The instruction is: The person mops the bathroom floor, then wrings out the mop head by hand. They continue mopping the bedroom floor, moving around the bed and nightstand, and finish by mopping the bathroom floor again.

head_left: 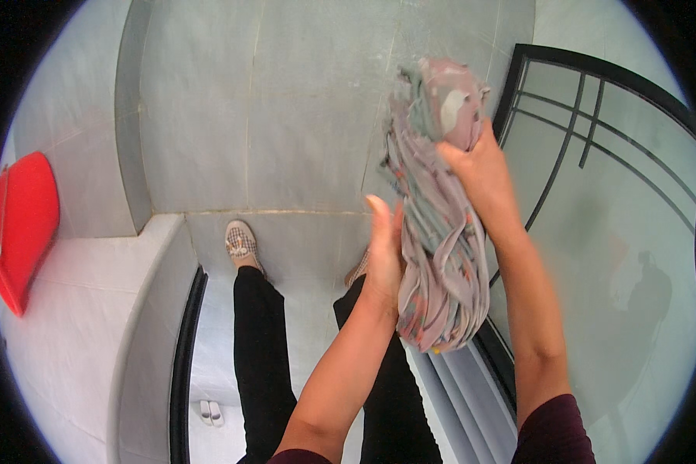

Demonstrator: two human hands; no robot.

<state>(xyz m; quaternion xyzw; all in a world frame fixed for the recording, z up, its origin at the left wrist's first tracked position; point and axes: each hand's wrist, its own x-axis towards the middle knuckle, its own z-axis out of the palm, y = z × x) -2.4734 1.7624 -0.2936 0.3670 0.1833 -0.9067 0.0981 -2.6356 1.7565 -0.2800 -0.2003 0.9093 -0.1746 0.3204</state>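
A long bundle of gathered cloth strips, mauve and grey-green with a faint print, hangs in front of me to the right of centre. Its upper end is ragged, with a pink patch of fabric folded over it; the lower end forms rounded loops. My right hand grips the bundle near the top from the right side, thumb across the front and fingers mostly hidden behind. Flat against the bundle's left side lies my left hand, its thumb stretched upward; the other fingers are largely hidden by the cloth.
To the right stands a frosted glass door with a black frame. A red object rests on a white tiled ledge at the left. Grey tiled floor spreads ahead of my feet. White slippers lie behind, near a black door track.
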